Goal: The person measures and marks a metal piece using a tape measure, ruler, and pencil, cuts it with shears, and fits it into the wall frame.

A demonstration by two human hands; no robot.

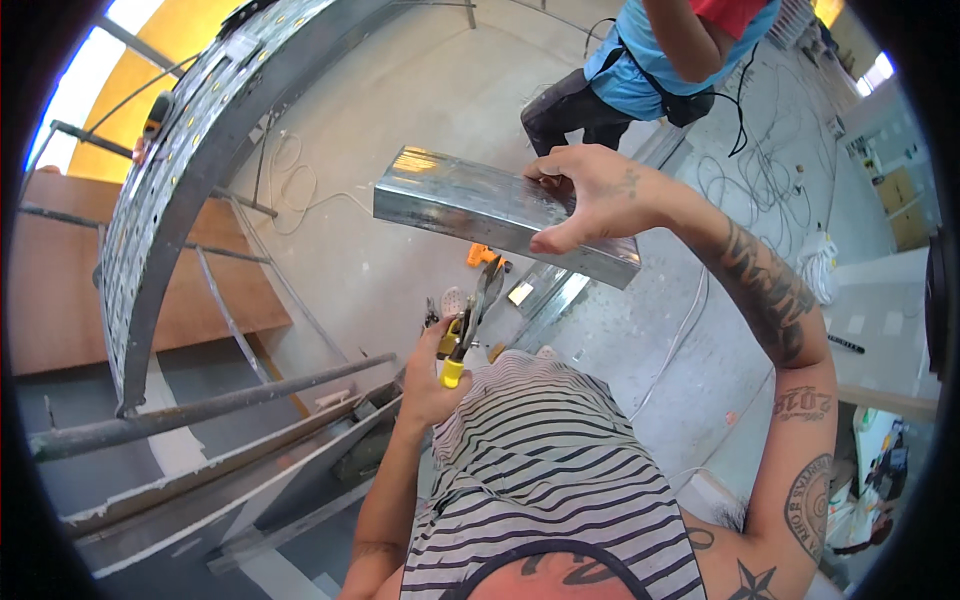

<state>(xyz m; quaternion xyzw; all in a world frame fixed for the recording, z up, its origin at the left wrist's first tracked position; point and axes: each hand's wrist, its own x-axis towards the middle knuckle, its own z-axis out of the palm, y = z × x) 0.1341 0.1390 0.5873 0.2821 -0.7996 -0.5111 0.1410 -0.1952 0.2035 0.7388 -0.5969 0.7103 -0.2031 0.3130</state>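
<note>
A short, shiny metal channel point(450, 205) is raised at chest height, gripped by my right hand point(600, 195) with thumb and fingers around it near its right part. My left hand point(430, 385), lower and to the left, is closed on tin snips with yellow handles point(452, 370), their dark blades pointing up below the channel. Another small dark tool point(431, 310) shows beside that hand, partly hidden. Beneath the channel an orange power tool point(480, 256) lies on the floor, near long metal profiles point(555, 300).
A curved metal frame point(175, 190) arches at the left above scaffold bars point(230, 430) and a brown board point(70, 290). A co-worker point(635, 75) in a blue top stands at the top right. Coiled cables point(750, 195) and cords lie across the grey floor point(360, 100).
</note>
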